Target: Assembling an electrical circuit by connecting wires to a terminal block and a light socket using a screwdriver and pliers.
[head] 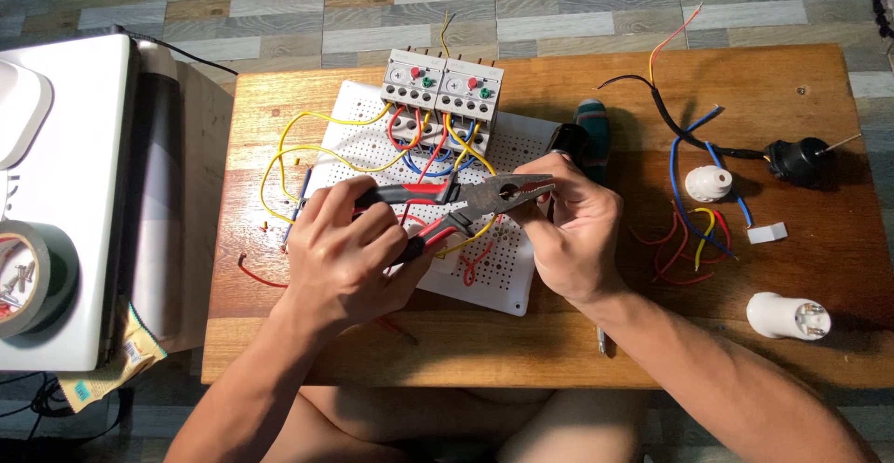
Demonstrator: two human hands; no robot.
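I saw the left hand (346, 251) at centre frame w/ fingers curled tight round the red-and-black handles of the pliers (463, 202), thumb over the top grip. The pliers lay roughly level, grey head pointing right, jaws nearly together; the tip sat against the fingertips of the right hand (570, 230). That hand's fingers were bunched at the jaw tip, pinching something there, but I couldn't tell what — too small, prob. a wire end. A yellow wire (473, 235) looped just under the pliers' head. Both hands hovered over the white perforated board (510, 277), which rested on the wooden table (559, 342). At the board's top edge stood two grey-white relay units (441, 86) w/ red and green knobs, w/ red, blue and yellow leads dropping from them behind the pliers. A black-and-green screwdriver (587, 137) lay just above the right hand, partly hidden by it. Right of frame, well apart: a black plug (796, 160), a small white lamp holder (708, 183), a tangle of loose wires (684, 244) and a white plug (787, 317). Far left, a roll of dark tape (37, 277) sat on a white case.
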